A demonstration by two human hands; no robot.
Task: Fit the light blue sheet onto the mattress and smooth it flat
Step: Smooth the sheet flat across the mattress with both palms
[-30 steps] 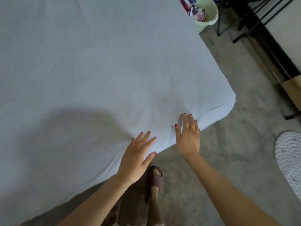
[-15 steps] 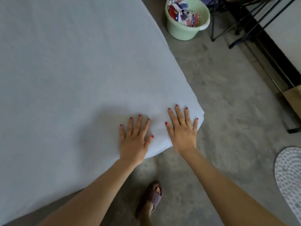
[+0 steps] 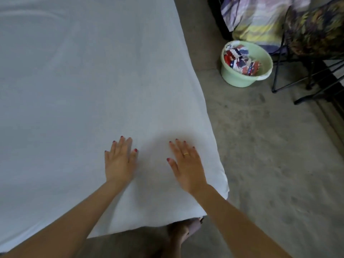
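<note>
The light blue sheet covers the mattress across the left and middle of the head view, lying mostly flat with faint creases at the far left. Its near right corner wraps over the mattress corner. My left hand rests palm down on the sheet, fingers together and extended. My right hand lies flat beside it, nearer the corner, fingers spread, a gold ring on one finger. Neither hand grips fabric.
A pale green basin with red, white and blue cloth stands on the concrete floor to the right. Behind it a black metal rack holds patterned fabric. My sandalled foot is by the bed's near edge.
Both hands have slid forward over the sheet, away from the near edge, and moved further apart. My view has shifted up and along the bed.
</note>
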